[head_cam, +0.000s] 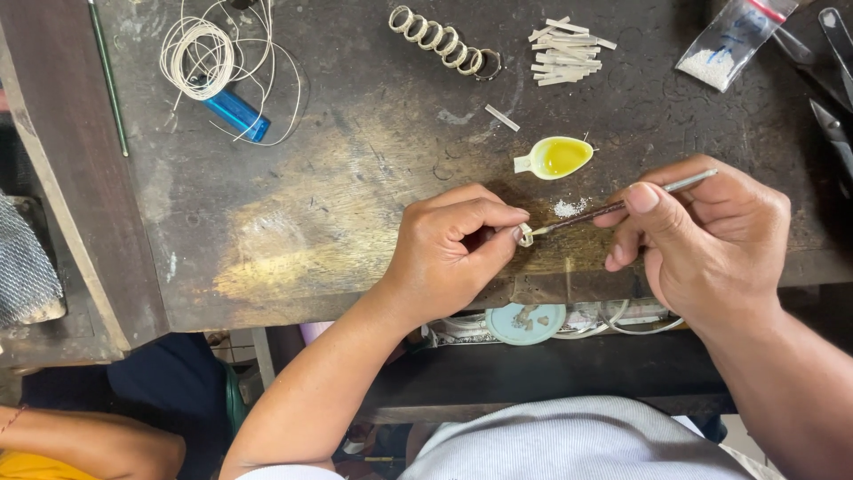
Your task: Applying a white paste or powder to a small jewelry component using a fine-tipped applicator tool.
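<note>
My left hand (449,253) pinches a small silver ring (525,235) between thumb and forefinger at the front edge of a worn dark workbench (338,196). My right hand (711,240) grips a thin brush (622,206) like a pen, its tip touching the ring. Just beyond the brush lies a small pile of white powder (567,208). A little spoon-shaped dish of yellow liquid (556,157) sits behind that.
Further back lie a row of silver rings (442,41), a heap of short silver strips (567,52), one loose strip (502,117), a plastic bag of white grains (730,43), coiled white wire (200,53) over a blue lighter (236,114). Metal tools (835,89) at right.
</note>
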